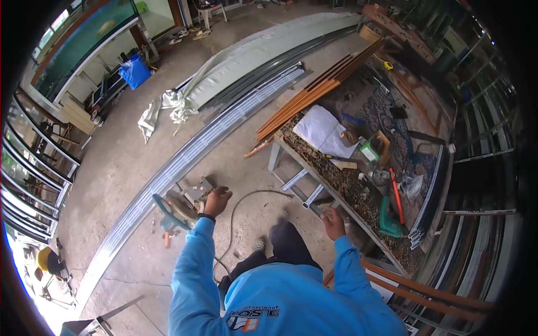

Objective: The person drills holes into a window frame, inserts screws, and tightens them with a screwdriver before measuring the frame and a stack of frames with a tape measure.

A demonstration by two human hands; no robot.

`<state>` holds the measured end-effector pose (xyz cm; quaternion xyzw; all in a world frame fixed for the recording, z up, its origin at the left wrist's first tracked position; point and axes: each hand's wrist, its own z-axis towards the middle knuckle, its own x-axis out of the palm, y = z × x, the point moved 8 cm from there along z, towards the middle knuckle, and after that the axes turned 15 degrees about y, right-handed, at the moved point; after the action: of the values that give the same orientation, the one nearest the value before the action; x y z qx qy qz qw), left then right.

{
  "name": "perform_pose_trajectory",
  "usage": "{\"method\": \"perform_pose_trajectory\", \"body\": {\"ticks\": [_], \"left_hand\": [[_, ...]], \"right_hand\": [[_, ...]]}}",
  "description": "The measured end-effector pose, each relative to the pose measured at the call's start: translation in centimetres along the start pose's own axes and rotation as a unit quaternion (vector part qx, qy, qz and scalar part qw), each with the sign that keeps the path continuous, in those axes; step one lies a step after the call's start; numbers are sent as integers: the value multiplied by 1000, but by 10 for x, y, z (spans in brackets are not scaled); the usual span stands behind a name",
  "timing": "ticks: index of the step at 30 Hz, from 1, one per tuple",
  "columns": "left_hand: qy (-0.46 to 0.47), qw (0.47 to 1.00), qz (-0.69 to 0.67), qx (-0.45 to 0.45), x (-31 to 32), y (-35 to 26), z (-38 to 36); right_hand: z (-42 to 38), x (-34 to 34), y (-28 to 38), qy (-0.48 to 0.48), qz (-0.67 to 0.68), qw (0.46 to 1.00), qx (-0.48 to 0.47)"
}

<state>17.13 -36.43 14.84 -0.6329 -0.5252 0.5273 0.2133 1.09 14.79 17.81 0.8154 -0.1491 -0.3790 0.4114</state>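
Sleeves (193,263) of bright blue are extending forward over a concrete floor (258,215). The left hand (217,201) is hanging over a teal power saw (172,223) with its fingers half curled; whether it is gripping any part of the saw, one cannot tell. The right hand (334,224) is curling its fingers about the near end of a short metal profile (314,208), which is lying just beside the edge of a cluttered workbench (343,189). A black cord (231,229) is looping across the floor between the two hands. On the bench a green power tool (388,218), a red-handled tool (396,196) and a white cloth (319,129) are resting. Beyond the saw, long silver strips (185,152) are stretching along the floor.
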Motion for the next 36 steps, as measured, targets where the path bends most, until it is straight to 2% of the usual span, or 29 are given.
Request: {"method": "perform_pose_trajectory", "body": {"ticks": [2,4,6,8,12,15,18,19,22,24,25,26,27,28,30,31,32,34,36], "left_hand": [[10,999,-23,39,15,-32,48],[17,996,-48,77,20,-95,109],[0,989,-10,145,25,-142,180],[9,987,-45,152,17,-216,235],[19,967,-19,252,11,-345,341],[29,954,19,298,30,-389,420],[74,969,62,225,59,-391,484],[129,967,94,201,69,-388,499],[194,948,87,237,64,-393,514],[172,922,110,328,50,-393,533],[186,933,105,291,40,-386,550],[250,930,144,225,27,-385,561],[280,907,186,255,11,-382,578],[266,933,141,200,-21,-397,575],[182,921,240,248,-70,-413,596],[172,908,275,264,-91,-419,601],[215,904,303,213,-101,-420,609],[259,919,202,217,-117,-396,645],[223,897,279,260,-133,-382,670]], "right_hand": [[29,-13,30,10,23,1000,-13],[65,-19,33,15,29,999,-26],[111,-25,30,23,39,999,-29],[140,-28,29,37,53,998,-7],[172,-47,94,47,26,998,-35],[177,-63,121,33,50,998,-3],[173,-69,127,-18,53,998,35],[166,-72,128,-42,37,997,58],[144,-64,135,-131,46,982,128],[127,-58,150,-192,106,959,180],[127,-54,166,-206,114,956,177],[132,-46,184,-221,123,952,175],[138,-33,198,-210,141,951,181],[149,-26,213,-197,153,952,177],[173,-18,253,-163,134,960,182],[186,-16,272,-162,123,967,151],[199,-13,290,-159,104,973,132],[228,4,296,-141,135,975,111],[264,15,304,-137,124,981,64]]}}
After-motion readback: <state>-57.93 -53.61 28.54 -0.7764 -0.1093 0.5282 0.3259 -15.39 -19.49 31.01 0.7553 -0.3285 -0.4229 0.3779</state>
